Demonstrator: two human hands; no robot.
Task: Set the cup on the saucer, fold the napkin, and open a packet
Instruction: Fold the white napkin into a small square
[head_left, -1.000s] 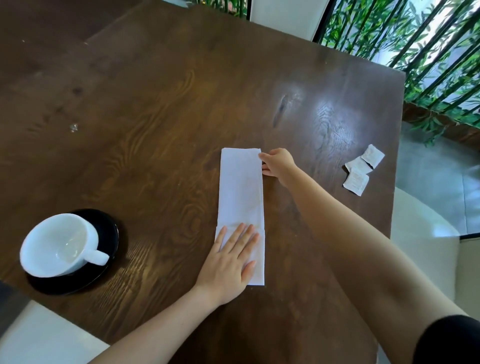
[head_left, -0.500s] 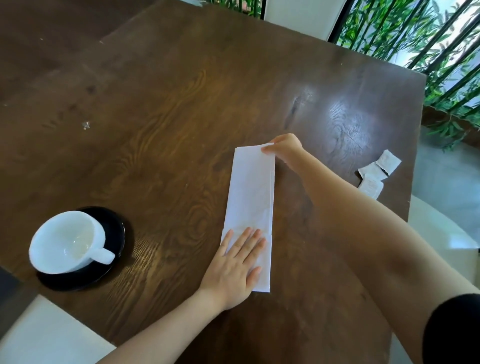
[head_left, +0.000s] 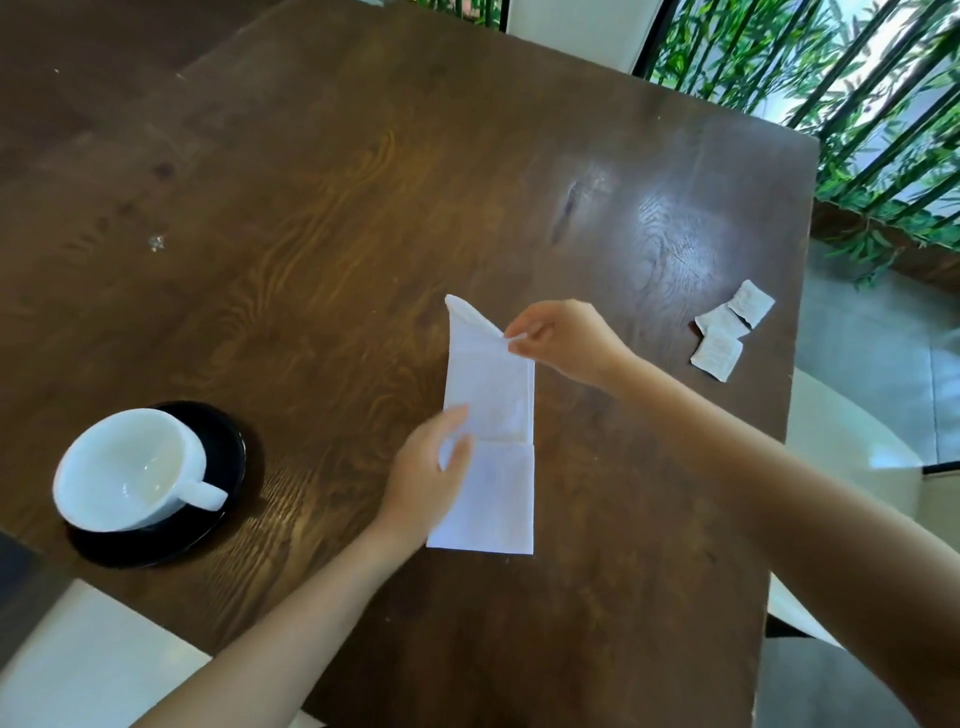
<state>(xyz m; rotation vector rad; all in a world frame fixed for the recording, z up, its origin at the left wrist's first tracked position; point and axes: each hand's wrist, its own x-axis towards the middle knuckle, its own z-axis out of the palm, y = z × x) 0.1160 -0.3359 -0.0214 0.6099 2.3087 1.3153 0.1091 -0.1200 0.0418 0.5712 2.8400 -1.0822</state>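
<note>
A white napkin (head_left: 493, 395), folded into a long strip, lies in the middle of the dark wooden table (head_left: 363, 182). My right hand (head_left: 566, 338) pinches its far right corner and has lifted that end off the table, bending it toward me. My left hand (head_left: 431, 478) holds the strip's left edge near its middle, thumb on top. At the left, a white cup (head_left: 124, 467) stands upright on a black saucer (head_left: 223, 447), handle pointing right. Three small white packets (head_left: 727, 332) lie together near the table's right edge.
A tiny shiny scrap (head_left: 156, 242) lies on the table at the left. White chair seats show at the bottom left (head_left: 78, 670) and past the right edge (head_left: 841, 467). Green bamboo and a dark railing (head_left: 857, 78) stand beyond the far right corner.
My right hand has taken the napkin's far corner and lifted it up and toward me. My left hand has shifted from lying flat on the near end to gripping the left edge.
</note>
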